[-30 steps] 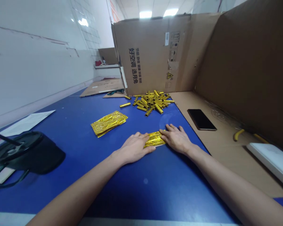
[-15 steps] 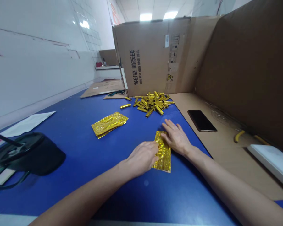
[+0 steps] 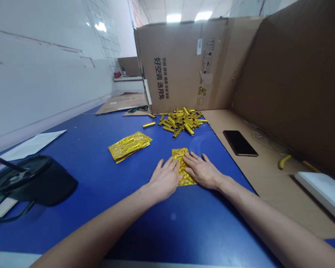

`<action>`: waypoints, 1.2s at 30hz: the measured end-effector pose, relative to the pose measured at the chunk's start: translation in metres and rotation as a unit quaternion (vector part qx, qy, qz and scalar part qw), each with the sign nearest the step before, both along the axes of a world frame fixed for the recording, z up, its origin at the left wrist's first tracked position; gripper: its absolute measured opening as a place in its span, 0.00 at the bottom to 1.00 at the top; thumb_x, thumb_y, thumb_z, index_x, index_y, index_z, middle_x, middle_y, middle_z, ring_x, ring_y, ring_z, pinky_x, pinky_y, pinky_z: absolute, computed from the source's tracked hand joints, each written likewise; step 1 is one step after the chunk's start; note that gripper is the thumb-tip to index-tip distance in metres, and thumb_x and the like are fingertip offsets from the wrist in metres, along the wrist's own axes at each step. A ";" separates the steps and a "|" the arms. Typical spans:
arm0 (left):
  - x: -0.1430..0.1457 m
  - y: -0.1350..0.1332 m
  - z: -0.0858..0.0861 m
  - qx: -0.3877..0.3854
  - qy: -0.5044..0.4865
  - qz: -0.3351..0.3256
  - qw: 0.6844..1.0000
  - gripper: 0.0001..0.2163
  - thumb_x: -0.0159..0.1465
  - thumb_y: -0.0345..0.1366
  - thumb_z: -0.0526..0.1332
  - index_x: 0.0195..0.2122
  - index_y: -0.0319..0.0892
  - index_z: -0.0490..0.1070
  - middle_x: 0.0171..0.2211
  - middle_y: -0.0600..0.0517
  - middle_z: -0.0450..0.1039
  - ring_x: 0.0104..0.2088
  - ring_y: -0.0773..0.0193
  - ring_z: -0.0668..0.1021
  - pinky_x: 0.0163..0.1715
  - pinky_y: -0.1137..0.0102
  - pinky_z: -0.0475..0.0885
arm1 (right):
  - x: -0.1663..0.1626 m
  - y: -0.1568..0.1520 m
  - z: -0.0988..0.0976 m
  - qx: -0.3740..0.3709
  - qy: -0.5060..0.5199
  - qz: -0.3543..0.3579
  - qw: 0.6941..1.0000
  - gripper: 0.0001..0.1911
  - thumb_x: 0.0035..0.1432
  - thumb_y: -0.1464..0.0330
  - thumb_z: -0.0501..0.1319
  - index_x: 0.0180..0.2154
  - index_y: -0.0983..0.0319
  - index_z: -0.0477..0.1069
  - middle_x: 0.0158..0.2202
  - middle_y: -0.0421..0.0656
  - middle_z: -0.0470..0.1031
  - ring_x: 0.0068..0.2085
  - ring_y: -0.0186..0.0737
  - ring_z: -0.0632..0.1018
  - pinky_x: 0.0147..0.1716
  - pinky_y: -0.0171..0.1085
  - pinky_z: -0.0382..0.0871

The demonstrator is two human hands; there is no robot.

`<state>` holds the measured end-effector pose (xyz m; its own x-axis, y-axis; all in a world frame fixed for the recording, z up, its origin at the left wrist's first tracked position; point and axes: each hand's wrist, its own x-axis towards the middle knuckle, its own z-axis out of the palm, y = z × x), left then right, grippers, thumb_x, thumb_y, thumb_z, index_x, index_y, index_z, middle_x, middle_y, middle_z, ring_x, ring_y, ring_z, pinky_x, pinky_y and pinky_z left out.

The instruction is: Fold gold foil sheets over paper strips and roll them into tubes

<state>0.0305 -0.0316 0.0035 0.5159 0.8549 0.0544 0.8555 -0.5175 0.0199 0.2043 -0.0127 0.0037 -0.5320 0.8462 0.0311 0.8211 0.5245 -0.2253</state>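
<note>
A crinkled gold foil sheet [image 3: 182, 163] lies lengthwise on the blue table [image 3: 95, 163]. My left hand [image 3: 164, 179] rests flat on its left side with fingers stretched out. My right hand [image 3: 202, 172] lies flat on its right side, fingers spread. Both palms press down on the foil, and only its middle strip and far end show between them.
A stack of gold foil sheets [image 3: 129, 145] lies to the left. A heap of small gold rolls [image 3: 181, 121] sits near the upright cardboard box [image 3: 184, 63]. A black phone [image 3: 240, 142] lies on cardboard at right. A black round object [image 3: 28, 182] stands at left.
The foil was crosswise a second ago, then turned lengthwise and nearer me; now it sits farther away, with both hands flat on either side of it.
</note>
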 end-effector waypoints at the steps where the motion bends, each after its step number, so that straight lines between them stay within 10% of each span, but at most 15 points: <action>1: -0.003 0.002 -0.001 -0.020 0.000 0.003 1.000 0.23 0.63 0.42 0.41 0.57 0.36 0.50 0.58 0.43 0.49 0.58 0.52 0.50 0.52 0.53 0.47 | 0.000 0.000 0.000 -0.002 -0.005 -0.002 1.000 0.26 0.59 0.60 0.41 0.58 0.61 0.48 0.61 0.44 0.46 0.60 0.46 0.46 0.54 0.56 0.38; 12: 0.001 0.016 0.023 -0.117 -0.019 -0.030 0.993 0.40 0.55 0.60 0.40 0.60 0.35 0.35 0.61 0.43 0.34 0.59 0.51 0.40 0.54 0.52 0.41 | -0.001 0.004 -0.005 0.008 -0.028 0.003 1.000 0.28 0.59 0.59 0.40 0.59 0.59 0.42 0.61 0.43 0.43 0.60 0.48 0.45 0.53 0.58 0.39; 16: 0.020 0.025 0.014 -0.088 -0.082 -0.076 0.990 0.36 0.59 0.56 0.39 0.60 0.33 0.33 0.61 0.43 0.32 0.60 0.58 0.41 0.56 0.62 0.45 | 0.000 0.005 -0.005 0.015 -0.036 0.024 0.999 0.27 0.58 0.61 0.42 0.59 0.55 0.40 0.62 0.41 0.40 0.60 0.50 0.45 0.52 0.59 0.41; 26: -0.012 0.048 -0.004 -0.071 -0.011 -0.057 0.996 0.36 0.57 0.59 0.37 0.60 0.41 0.34 0.61 0.46 0.34 0.60 0.54 0.41 0.54 0.53 0.39 | -0.001 0.004 -0.002 0.003 -0.027 0.001 1.000 0.29 0.59 0.56 0.38 0.59 0.60 0.44 0.61 0.44 0.43 0.60 0.48 0.45 0.53 0.58 0.38; 36: -0.011 0.000 0.011 0.124 0.053 0.005 0.991 0.22 0.61 0.51 0.45 0.45 0.41 0.66 0.38 0.43 0.68 0.42 0.52 0.67 0.43 0.58 0.55 | 0.018 0.023 -0.006 0.130 -0.029 -0.232 0.964 0.27 0.57 0.56 0.47 0.52 0.66 0.58 0.58 0.54 0.53 0.58 0.52 0.52 0.51 0.56 0.45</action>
<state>0.0196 -0.0316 0.0141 0.5219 0.8269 0.2094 0.8508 -0.4872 -0.1970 0.2225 0.0101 -0.0026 -0.1055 0.9610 0.2557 0.9880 0.1305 -0.0831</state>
